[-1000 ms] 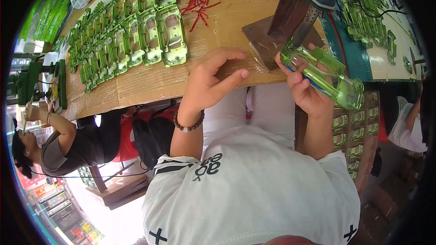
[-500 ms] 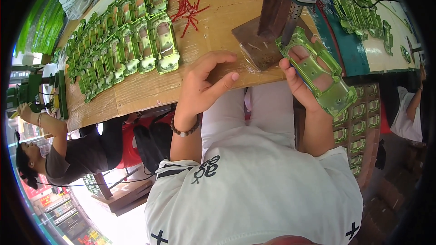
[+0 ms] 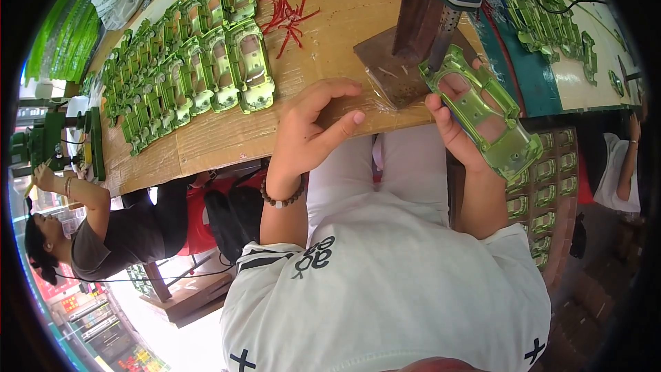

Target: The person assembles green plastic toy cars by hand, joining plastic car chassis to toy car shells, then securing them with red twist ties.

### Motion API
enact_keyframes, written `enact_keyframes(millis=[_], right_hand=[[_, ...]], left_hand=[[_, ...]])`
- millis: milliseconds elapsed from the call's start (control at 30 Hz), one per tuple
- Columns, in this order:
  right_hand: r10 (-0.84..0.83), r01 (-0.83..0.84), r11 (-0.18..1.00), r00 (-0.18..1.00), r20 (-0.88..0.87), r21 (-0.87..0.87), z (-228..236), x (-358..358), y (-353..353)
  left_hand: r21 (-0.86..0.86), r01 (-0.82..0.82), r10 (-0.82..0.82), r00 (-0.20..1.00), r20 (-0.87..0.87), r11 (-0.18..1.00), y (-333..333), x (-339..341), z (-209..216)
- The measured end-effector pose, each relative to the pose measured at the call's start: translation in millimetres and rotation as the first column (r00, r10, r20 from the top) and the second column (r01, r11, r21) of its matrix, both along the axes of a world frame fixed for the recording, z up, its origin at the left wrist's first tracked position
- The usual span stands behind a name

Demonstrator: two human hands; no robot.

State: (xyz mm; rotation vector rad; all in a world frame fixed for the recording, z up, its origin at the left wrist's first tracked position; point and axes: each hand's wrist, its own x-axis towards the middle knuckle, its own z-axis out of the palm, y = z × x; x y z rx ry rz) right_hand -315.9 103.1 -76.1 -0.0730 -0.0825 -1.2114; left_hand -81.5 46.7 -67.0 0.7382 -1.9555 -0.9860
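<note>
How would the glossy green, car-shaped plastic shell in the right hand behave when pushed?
The green shell is probably stiff, as its moulded edges show no sag in the right hand. Large openings suggest low weight. Its shiny surface may be slippery.

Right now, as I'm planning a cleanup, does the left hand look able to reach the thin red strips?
Probably yes: the left hand looks open and empty, and nothing visible stands between it and the thin red strips.
</note>
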Motion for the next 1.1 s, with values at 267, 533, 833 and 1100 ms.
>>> enact_keyframes(millis=[267,533,833,1100], right_hand=[[-0.066,0.07,0.992,0.997,-0.045,0.102,10,6,1],[-0.057,0.072,0.988,0.992,-0.112,0.134,9,0,6],[-0.332,0.455,0.863,0.838,-0.433,0.219,25,-47,71],[-0.483,0.957,0.152,-0.146,-0.863,-0.247,-1,-294,37]], left_hand=[[0.011,-0.004,0.004,1.0,0.012,1.0,1,2,1],[0.005,0.004,-0.005,1.0,0.024,1.0,1,-3,3],[0.025,-0.016,0.015,0.999,0.042,1.0,4,0,2],[0.017,-0.029,0.028,0.999,0.029,0.999,7,-4,5]])
